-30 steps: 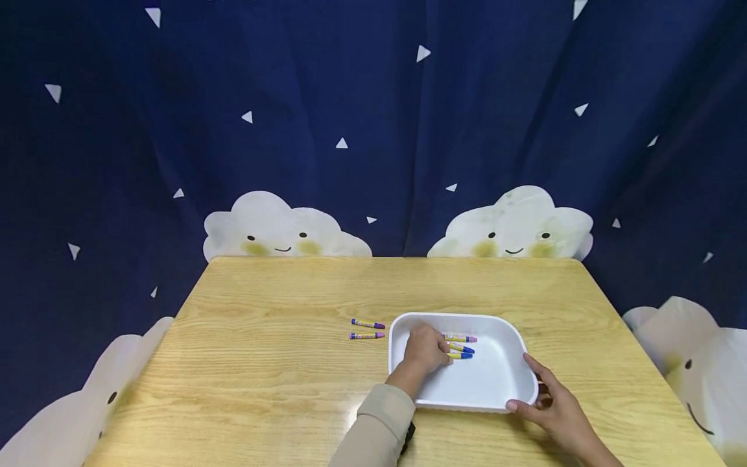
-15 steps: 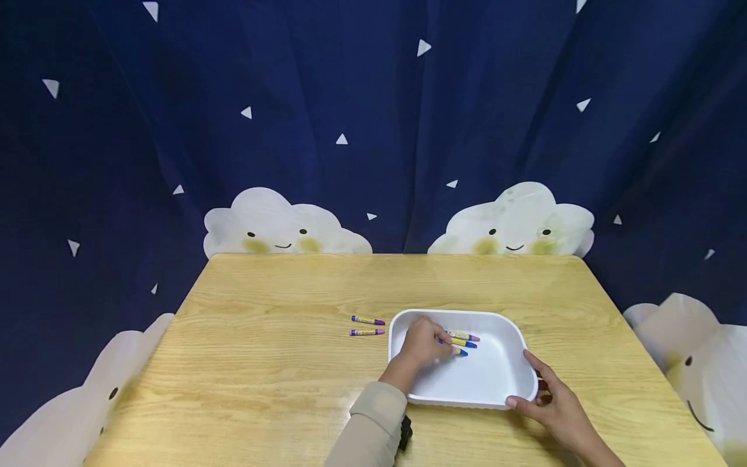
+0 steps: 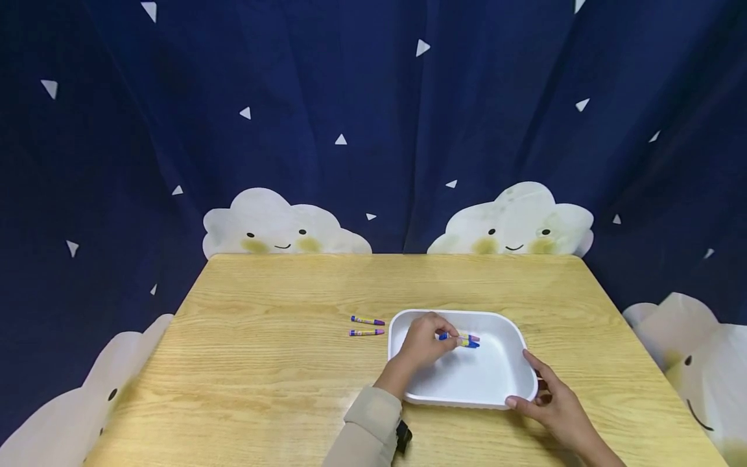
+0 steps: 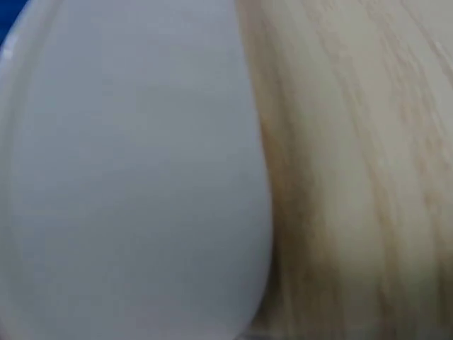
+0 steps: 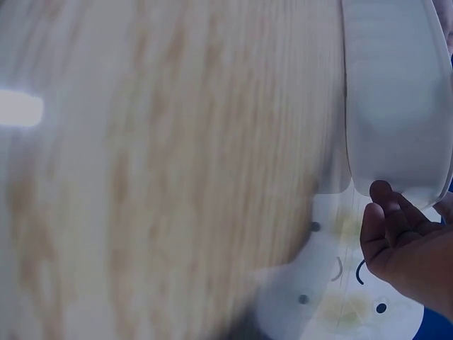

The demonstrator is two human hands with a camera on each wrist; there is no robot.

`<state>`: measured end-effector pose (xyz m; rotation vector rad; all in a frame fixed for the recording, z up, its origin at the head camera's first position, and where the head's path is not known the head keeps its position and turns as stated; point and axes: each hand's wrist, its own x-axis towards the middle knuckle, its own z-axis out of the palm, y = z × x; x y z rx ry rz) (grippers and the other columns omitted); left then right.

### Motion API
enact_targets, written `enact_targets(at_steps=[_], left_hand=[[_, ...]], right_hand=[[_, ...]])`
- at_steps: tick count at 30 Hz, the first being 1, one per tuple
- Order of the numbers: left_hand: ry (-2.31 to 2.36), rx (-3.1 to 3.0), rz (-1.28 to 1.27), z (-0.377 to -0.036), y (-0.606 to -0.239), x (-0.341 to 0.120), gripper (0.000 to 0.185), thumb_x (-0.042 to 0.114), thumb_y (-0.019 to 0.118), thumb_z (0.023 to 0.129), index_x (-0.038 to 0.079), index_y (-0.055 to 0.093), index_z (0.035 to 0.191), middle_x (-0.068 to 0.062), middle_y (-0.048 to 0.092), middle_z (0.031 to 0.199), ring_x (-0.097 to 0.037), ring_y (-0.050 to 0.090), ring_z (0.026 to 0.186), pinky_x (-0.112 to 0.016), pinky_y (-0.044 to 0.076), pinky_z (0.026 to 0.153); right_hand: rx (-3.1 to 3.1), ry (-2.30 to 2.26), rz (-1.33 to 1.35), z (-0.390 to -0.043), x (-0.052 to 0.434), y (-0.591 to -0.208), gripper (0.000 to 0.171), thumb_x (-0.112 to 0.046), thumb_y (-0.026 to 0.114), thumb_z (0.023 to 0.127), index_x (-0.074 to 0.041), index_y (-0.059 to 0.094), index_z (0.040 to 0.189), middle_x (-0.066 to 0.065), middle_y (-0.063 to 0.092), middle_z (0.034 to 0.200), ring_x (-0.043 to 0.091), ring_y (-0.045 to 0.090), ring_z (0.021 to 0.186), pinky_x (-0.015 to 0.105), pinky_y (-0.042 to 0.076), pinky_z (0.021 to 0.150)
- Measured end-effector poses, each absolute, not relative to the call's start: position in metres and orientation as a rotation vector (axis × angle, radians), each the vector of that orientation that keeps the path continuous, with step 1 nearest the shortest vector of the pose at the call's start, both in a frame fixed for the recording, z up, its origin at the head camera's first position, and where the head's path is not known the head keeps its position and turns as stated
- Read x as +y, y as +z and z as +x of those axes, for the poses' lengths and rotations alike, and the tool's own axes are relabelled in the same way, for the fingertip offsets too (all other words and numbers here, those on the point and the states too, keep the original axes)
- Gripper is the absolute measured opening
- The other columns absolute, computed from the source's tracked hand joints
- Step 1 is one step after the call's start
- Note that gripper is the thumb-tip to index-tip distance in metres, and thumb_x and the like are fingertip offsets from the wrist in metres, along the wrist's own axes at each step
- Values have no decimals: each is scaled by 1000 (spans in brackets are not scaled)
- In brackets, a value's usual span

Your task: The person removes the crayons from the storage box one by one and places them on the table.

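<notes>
White plastic tray [image 3: 473, 383]: lay on the wood-grain table [image 3: 262, 376].
Blue-tipped crayon [image 3: 473, 345]: inside the tray, close beside the pink-tipped crayon [image 3: 474, 338], long axis running left to right, tip pointing right and slightly towards the person.
Left hand [image 3: 425, 342]: over these two, thumb and fingertips drawn together; whether they gripped one, I couldn't tell.
Right hand [image 3: 557, 405]: clamped on the tray's right end.
Purple-tipped crayon [image 3: 367, 320]: left of the tray, tip also rightward.
Blue tips: half a second earlier, the nearer stood apart; now the visible tips bunched together.
</notes>
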<state>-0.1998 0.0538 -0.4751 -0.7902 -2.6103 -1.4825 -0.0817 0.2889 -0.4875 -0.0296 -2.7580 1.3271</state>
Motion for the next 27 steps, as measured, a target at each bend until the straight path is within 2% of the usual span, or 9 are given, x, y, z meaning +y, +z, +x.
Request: enact_targets(at_steps=[2, 9, 14, 19, 27], left_hand=[[-1471, -2596, -837, -195, -471, 51, 6, 16, 75, 78, 13, 71, 77, 11, 57, 81, -9, 56, 77, -19, 45, 70], [-1428, -2477, -913, -183, -462, 36, 5, 19, 73, 81, 16, 70, 81, 11, 59, 84, -4, 54, 78, -16, 42, 66], [-1458, -2429, -868, -178, -461, 23, 4, 17, 73, 81, 15, 69, 83, 9, 60, 87, -6, 54, 80, -20, 43, 65], [-1510, -2408, -791, -174, -461, 7, 4, 16, 73, 81, 15, 69, 82, 8, 59, 89, -6, 53, 83, -25, 43, 72], [-1617, -2365, -646, -167, -464, -24, 6, 16, 75, 78, 17, 69, 79, 9, 60, 90, -10, 55, 88, -33, 43, 76]], right_hand=[[-2755, 1328, -30, -81, 289, -488, 88, -22, 82, 71, -5, 34, 143, 18, 52, 114, 10, 52, 79, 22, 46, 60], [-2725, 1314, -7, -79, 289, -489, 87, -18, 83, 69, -3, 36, 141, 18, 54, 111, 8, 53, 77, 22, 46, 60], [-2739, 1310, -17, -80, 288, -487, 87, -20, 83, 70, -5, 35, 142, 18, 53, 112, 8, 52, 78, 22, 46, 61], [-2775, 1306, -40, -82, 289, -486, 89, -24, 82, 71, -6, 33, 143, 18, 52, 116, 11, 52, 80, 22, 46, 62], [-2757, 1314, -28, -82, 290, -488, 89, -22, 83, 69, -5, 35, 142, 19, 53, 115, 12, 53, 79, 22, 46, 61]])
